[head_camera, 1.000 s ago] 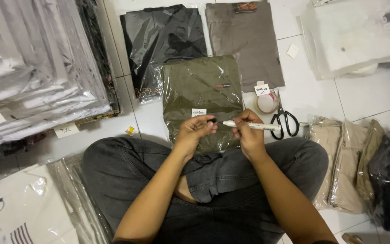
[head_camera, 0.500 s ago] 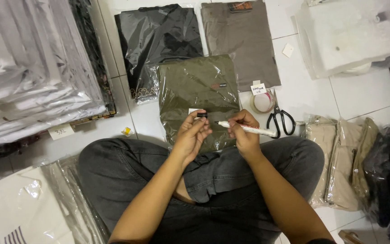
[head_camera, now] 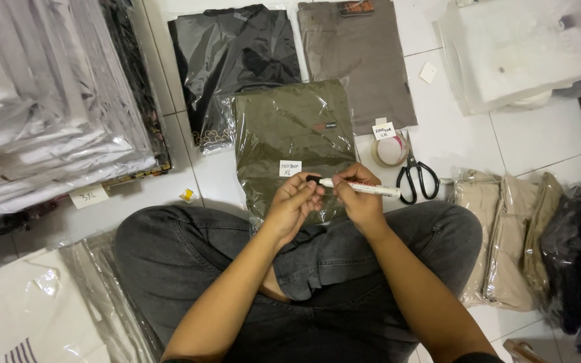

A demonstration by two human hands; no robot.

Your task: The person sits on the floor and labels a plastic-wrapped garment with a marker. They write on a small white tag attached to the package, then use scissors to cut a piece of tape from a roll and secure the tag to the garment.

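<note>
White marker [head_camera: 361, 188] pinched in my right hand [head_camera: 361, 202]; my left hand [head_camera: 294, 205] pinches its black cap end, above the olive bagged garment [head_camera: 290, 128] on the tiled floor [head_camera: 458, 134].

light: overhead indoor light is falling evenly, slightly dim | glare: plastic on the olive garment bag [head_camera: 294, 144] is glinting | shadows: soft ones are pooling below it, over the lap | focus: staying sharp, edges left of it bending slightly

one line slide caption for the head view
Seated person's hands, left and right, hold a white marker over a bagged olive garment.
</note>
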